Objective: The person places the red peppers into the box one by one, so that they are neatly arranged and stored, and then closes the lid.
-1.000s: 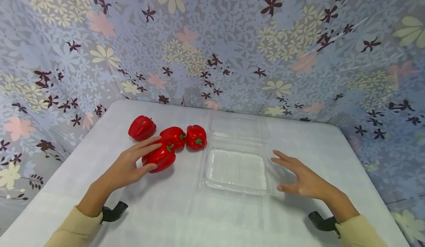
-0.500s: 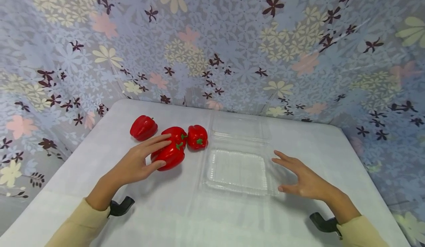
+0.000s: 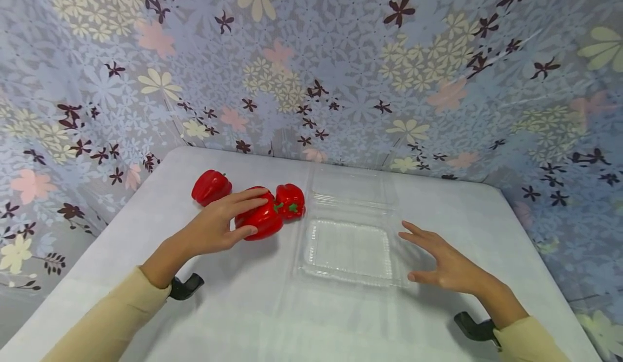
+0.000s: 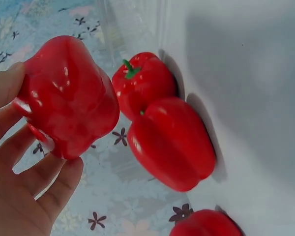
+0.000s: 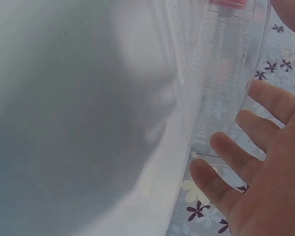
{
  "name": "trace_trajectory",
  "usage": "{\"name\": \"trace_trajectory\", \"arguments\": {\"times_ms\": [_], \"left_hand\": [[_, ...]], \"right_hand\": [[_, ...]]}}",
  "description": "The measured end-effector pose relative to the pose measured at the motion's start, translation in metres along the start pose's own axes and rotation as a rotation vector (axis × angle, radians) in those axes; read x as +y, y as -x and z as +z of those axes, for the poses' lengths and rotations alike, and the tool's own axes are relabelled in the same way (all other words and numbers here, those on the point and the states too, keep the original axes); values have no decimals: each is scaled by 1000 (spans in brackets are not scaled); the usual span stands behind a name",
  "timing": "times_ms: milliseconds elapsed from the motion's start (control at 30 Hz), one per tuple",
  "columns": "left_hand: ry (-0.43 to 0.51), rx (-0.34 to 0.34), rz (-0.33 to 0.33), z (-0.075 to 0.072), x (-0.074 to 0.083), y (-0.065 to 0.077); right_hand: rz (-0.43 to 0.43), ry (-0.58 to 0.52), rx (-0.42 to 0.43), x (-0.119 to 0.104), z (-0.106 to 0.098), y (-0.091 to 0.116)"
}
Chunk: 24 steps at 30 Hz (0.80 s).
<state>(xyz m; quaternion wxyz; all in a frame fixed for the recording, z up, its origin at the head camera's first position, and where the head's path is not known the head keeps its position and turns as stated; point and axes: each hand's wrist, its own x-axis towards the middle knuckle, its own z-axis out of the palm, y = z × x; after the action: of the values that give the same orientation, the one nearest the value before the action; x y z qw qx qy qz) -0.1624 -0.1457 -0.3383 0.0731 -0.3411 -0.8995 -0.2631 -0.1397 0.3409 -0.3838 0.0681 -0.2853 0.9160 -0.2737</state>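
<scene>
My left hand [image 3: 214,231] grips a shiny red bell pepper [image 3: 266,222] with a green stem, thumb on the near side and fingers over the top. The left wrist view shows this held pepper [image 4: 69,98] raised off the table. Behind it in that view, one bell pepper [image 4: 145,86] touches another bell pepper [image 4: 172,142]. In the head view the held one partly hides a pepper. My right hand [image 3: 445,262], holding nothing, hovers with spread fingers at the right side of a clear plastic clamshell container [image 3: 350,248]. Its lid [image 3: 348,186] lies folded back.
A separate red bell pepper [image 3: 211,187] lies at the far left of the white table [image 3: 233,308]. Another pepper [image 3: 290,202] sits close to the container's left edge. Flower-patterned fabric [image 3: 311,70] rises behind the table and along its sides.
My left hand has carried its bell pepper rightward and slightly away, now overlapping the pepper behind it in the head view. The right hand has stayed in place.
</scene>
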Motion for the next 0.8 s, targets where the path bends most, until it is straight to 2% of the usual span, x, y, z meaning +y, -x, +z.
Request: {"name": "trace_trajectory", "arguments": {"times_ms": [200,467,800], "left_hand": [[24,-43,9,5,7,-7],[9,-39,69,15,9,-17],[-11,-129,74,22,21,-43]], "right_hand": [[5,-2,-1,1,1,1],[-8,14,2,2,1,-1],[-11,21,6,1,1,0]]}}
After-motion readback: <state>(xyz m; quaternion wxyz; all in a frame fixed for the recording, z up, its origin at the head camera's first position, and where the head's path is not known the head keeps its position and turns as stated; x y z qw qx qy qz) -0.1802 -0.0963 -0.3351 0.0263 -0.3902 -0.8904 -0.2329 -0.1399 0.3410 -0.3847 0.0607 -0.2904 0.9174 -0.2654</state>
